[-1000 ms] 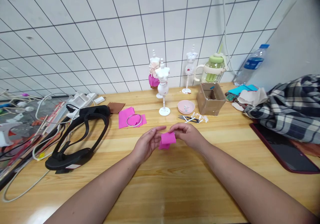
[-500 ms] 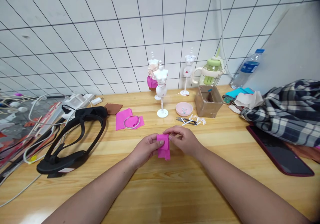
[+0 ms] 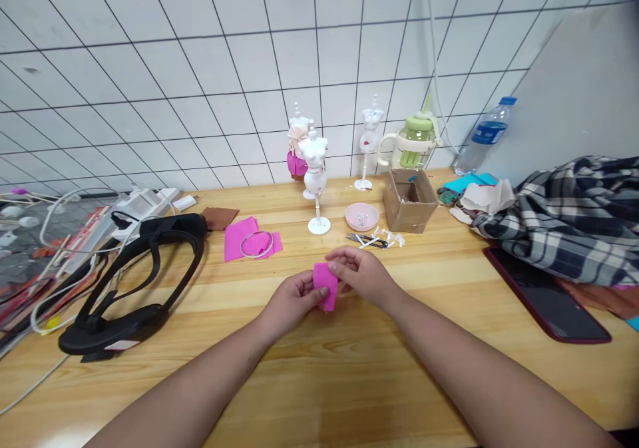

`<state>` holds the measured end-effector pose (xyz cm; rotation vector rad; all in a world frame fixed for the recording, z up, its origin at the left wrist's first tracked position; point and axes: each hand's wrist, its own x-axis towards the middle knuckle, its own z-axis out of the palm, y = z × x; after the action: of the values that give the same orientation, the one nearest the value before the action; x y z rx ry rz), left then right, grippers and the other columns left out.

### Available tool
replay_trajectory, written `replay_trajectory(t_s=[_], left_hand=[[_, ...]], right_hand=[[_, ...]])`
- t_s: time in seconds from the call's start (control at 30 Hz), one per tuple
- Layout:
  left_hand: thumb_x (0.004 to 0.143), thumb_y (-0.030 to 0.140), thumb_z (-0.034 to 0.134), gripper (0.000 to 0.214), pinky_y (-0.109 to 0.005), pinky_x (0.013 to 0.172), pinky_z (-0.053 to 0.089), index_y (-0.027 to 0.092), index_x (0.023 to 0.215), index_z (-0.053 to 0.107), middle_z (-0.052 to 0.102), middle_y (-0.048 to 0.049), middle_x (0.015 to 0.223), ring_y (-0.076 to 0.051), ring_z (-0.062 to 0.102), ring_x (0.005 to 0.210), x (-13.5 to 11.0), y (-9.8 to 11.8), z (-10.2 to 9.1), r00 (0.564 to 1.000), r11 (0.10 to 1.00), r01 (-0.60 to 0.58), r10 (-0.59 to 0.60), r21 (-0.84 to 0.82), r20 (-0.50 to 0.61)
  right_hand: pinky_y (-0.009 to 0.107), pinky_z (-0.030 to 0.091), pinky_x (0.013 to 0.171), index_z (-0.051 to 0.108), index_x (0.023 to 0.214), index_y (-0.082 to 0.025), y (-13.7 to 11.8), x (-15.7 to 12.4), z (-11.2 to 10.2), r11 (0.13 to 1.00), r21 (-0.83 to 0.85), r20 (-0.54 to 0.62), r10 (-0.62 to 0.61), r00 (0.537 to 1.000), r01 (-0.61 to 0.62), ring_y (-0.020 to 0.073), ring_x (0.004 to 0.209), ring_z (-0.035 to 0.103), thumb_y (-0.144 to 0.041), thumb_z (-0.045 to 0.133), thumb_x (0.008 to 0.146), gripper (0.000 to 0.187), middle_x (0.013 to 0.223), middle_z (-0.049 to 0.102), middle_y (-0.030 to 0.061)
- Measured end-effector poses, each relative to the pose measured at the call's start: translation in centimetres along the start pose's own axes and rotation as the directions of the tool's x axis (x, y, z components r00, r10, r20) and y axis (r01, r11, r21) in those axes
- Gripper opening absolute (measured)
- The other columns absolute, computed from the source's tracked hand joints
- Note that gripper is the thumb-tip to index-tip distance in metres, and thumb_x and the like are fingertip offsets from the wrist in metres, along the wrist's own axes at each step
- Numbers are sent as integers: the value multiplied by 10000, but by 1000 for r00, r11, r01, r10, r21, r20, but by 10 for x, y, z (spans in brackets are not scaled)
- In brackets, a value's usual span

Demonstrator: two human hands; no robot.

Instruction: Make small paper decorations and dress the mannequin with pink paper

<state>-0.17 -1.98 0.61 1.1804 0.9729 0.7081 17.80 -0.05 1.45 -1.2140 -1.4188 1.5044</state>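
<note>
A small folded piece of pink fabric (image 3: 325, 287) is held up between both hands above the table. My left hand (image 3: 298, 297) pinches its lower left part, thumb on the front face. At the upper right edge, my right hand (image 3: 360, 271) grips it between thumb and fingers. Beyond the hands stands a small white dress-form mannequin (image 3: 315, 175) on a round base. More pink fabric (image 3: 237, 240) lies on the table to the left, with a thin metal ring (image 3: 256, 244) on top. Black-handled thread snips (image 3: 369, 240) rest beside white scraps.
Behind are a dressed mannequin (image 3: 298, 148), another white mannequin (image 3: 370, 135), a pink bowl (image 3: 355, 219) with small beads, a cardboard box (image 3: 410, 205), a green-lidded cup (image 3: 417, 142) and a bottle (image 3: 486, 135). A black headset (image 3: 164, 288) sits left; a phone (image 3: 549, 298) and plaid cloth (image 3: 574, 222) lie right.
The pink fabric, with a loose lower flap before, now shows a smoother, narrower face. My right thumb has moved onto its upper front. The whole view has shifted slightly.
</note>
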Motion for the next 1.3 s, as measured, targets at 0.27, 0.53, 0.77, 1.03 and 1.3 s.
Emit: replay_trajectory(t_s=[0.27,0.53,0.77,1.03,1.3], left_hand=[[716,393,763,422,-210,556,448,158,1048,654,666,-12,723,-122,589,633,3,-3,-8,991,995,-38,26,-89,-129],[722,408,751,428,-216,530,486,151,1031,606,682,-19,700,-141,632,615,3,-2,-11,985,987,-43,16,-154,-169],[726,445,743,442,-234,566,496,149,1020,598,703,-25,702,-140,637,598,1,3,-11,990,999,-49,50,10,-129],[709,416,761,411,-232,583,497,143,977,611,694,-17,686,-124,623,579,3,-3,-16,989,998,-33,25,-54,-145],[736,440,737,438,-249,639,501,144,1045,643,714,-35,761,-138,634,651,1,2,-10,992,998,-60,57,-16,-116]], right_hand=[[223,482,500,586,931,-170,6,2,6,999,25,104,27,994,-30,109,597,541,-301,687,697,286,698,562,-23],[223,478,502,589,955,-178,6,4,0,999,50,132,13,991,-20,115,624,554,-274,681,688,299,754,592,-11],[219,469,513,587,950,-177,11,6,0,998,65,154,1,988,-11,92,540,534,-248,686,695,283,663,563,-47],[224,443,524,610,965,-159,13,7,-2,998,63,187,-1,982,-11,90,546,510,-281,664,710,287,687,584,-34],[207,404,491,640,962,-173,11,6,-1,1000,-27,128,-13,992,17,81,514,489,-288,684,699,291,673,580,-41]])
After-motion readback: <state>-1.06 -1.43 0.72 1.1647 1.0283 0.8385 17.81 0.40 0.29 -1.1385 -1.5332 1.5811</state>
